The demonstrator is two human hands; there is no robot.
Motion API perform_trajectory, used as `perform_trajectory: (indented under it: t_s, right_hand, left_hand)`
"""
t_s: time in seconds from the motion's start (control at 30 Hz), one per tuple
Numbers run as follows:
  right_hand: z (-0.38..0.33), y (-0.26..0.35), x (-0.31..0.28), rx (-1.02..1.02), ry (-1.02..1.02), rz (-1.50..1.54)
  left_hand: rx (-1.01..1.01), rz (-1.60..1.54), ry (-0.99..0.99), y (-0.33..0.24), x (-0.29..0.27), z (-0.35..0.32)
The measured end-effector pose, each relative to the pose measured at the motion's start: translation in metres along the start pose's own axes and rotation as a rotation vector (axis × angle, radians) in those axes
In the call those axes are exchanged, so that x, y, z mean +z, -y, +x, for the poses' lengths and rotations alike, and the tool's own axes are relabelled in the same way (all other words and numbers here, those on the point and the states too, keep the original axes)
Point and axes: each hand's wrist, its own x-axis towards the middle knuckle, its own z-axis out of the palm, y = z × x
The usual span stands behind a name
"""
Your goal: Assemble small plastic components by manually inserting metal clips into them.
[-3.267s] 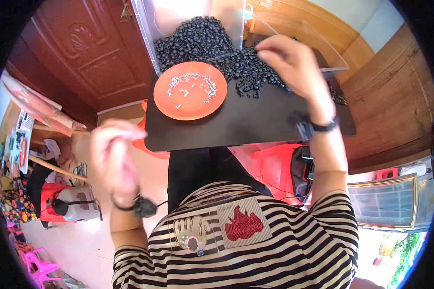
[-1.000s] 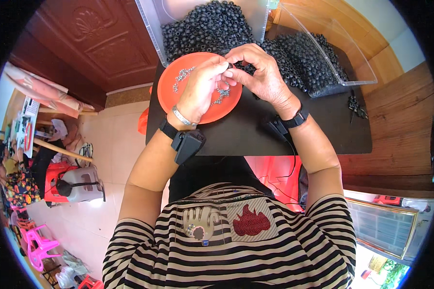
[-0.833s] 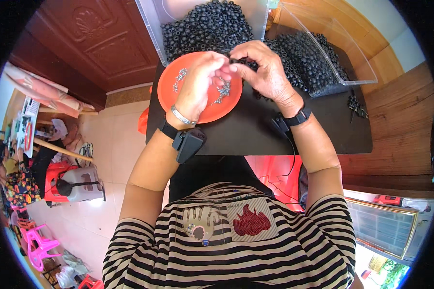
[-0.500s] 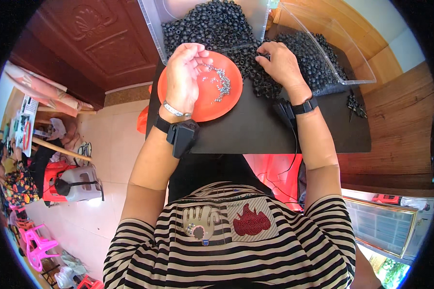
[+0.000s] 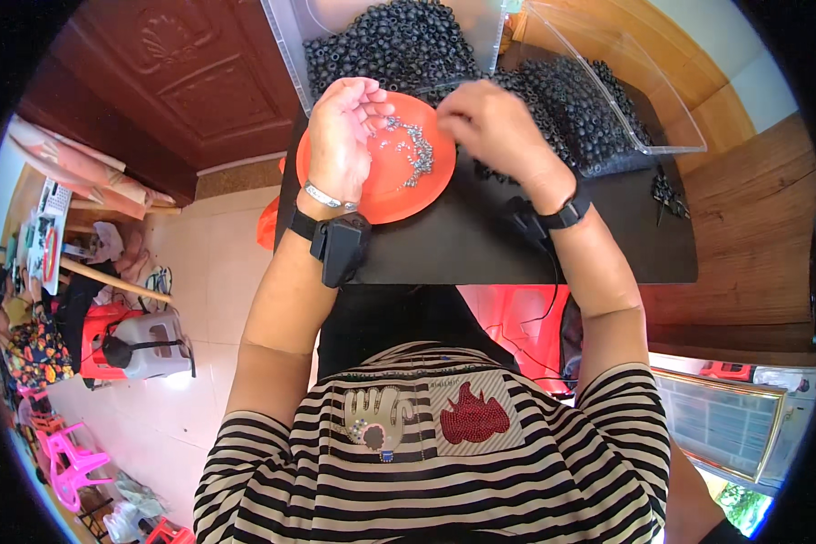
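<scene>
My left hand (image 5: 340,136) is held over the left side of an orange-red plate (image 5: 390,201), palm turned inward. Its fingers are curled and the thumb and forefinger tips close together; anything between them is too small to make out. Small silvery metal pieces (image 5: 419,156) lie in a curved heap on the plate. Just past the plate's right rim hangs my right hand (image 5: 494,127), blurred, with its fingers drawn together toward the left hand. What they hold is hidden. Behind it are loose black ring-like beads (image 5: 553,100) on the dark table (image 5: 589,245).
A clear plastic bin (image 5: 286,54) full of black beads (image 5: 390,50) stands at the back. Another clear container (image 5: 675,145) lies tipped at the right, beads spilling out. Small dark tools (image 5: 669,198) lie near the right edge. A wooden panel (image 5: 743,245) borders the table.
My right hand has moved left, from the loose beads to the plate's right rim, and its fingers have drawn together. My left hand has barely shifted.
</scene>
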Motion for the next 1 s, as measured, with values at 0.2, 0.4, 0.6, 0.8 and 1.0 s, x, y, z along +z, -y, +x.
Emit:
perform_trajectory:
  t_s: [0.2,0.4,0.6,0.8,1.0]
  right_hand:
    - [0.004,0.027,0.031,-0.15,0.235,-0.128]
    - [0.01,0.024,0.05,-0.122,0.317,-0.316]
    - [0.015,0.019,0.035,0.024,0.136,-0.01]
    - [0.013,0.004,0.016,0.109,-0.016,0.254]
    - [0.016,0.028,-0.032,0.138,0.013,0.388]
  left_hand:
    - [-0.019,0.024,-0.015,0.004,-0.004,0.006]
    - [-0.028,0.015,-0.021,0.003,-0.003,0.006]
    - [-0.032,-0.017,0.005,0.002,-0.005,0.0]
    - [-0.088,-0.012,0.048,0.006,0.004,0.003]
    - [-0.138,-0.055,0.137,-0.007,-0.021,0.024]
